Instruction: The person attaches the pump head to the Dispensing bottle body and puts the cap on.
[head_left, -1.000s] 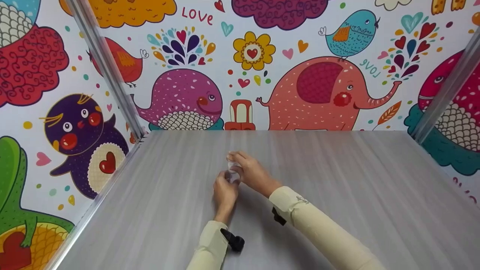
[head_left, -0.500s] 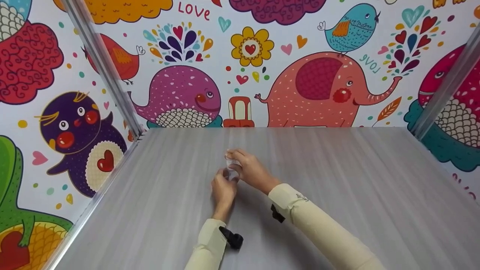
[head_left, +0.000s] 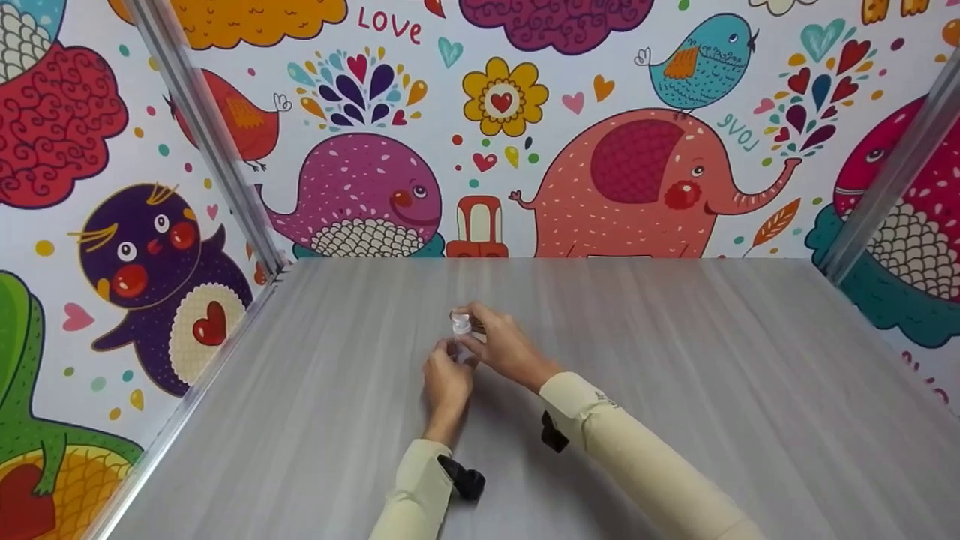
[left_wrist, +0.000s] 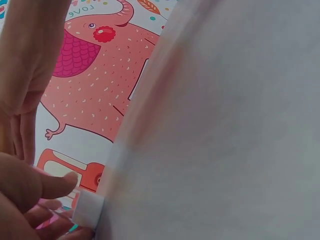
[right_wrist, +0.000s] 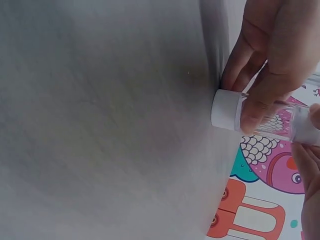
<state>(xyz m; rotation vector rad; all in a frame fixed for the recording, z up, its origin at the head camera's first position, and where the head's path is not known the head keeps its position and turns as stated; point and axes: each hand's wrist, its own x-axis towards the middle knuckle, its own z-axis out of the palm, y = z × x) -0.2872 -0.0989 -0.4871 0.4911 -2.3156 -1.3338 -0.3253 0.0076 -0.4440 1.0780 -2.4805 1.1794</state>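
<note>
A small clear plastic bottle [right_wrist: 277,119] stands on the table, its white end [right_wrist: 226,110] down. At its upper end is a frosted collar [right_wrist: 302,125], and a whitish top [head_left: 461,323] shows in the head view. My left hand [head_left: 448,382] holds the bottle low down; in the left wrist view its thumb and fingers lie about the bottle just above the white end [left_wrist: 89,209]. My right hand [head_left: 506,345] is around the upper part, with the thumb on the near side and the fingers on the far side of the collar. Fingers partly hide the bottle.
The grey wood-grain table [head_left: 675,390] spreads around both hands. A wall printed with cartoon animals [head_left: 622,187] rises at the back, and another stands at the left. Metal posts [head_left: 210,142] mark the corners. A black wrist camera [head_left: 465,478] sits on the left sleeve.
The right thumb and fingers have shifted around the bottle's top, so more of its whitish top shows. The left hand keeps its hold, and the bottle stays in place.
</note>
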